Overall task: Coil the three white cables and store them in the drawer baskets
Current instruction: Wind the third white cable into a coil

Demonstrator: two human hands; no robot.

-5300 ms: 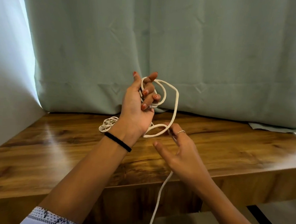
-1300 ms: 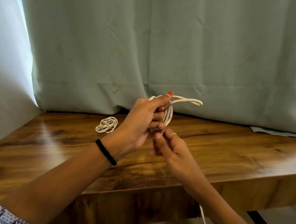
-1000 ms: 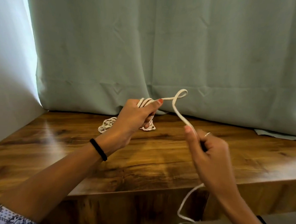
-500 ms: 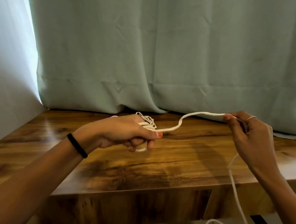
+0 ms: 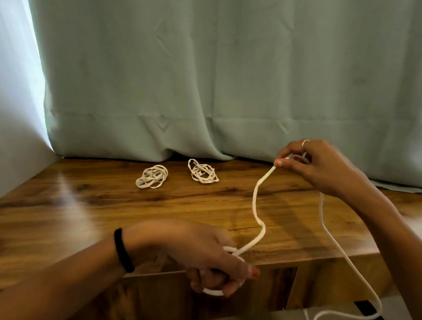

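Now the left hand (image 5: 207, 255) sits low at the near edge of the wooden table (image 5: 80, 214), fingers curled round a small loop of the white cable (image 5: 258, 211); half a second ago it was higher, over the tabletop. The right hand (image 5: 319, 165) is up at the far right, near the green curtain (image 5: 209, 74), pinching the cable between thumb and fingertips. Between the two hands the cable runs in a slack, wavy line; past the right hand its free length drops over the table's near edge and curls toward the floor. A second ago the hands were closer together; they have since drawn apart, pulling out a fresh stretch of cable. Judgement: this reads as feeding length for the next wrap round the left hand's loop, with a good deal of cable left to wind. Two coiled cables (image 5: 153, 176) (image 5: 203, 174) lie on the far middle of the table, well apart from both hands, so the third is the one in hand. No drawer or baskets are in view; storing is not yet begun.
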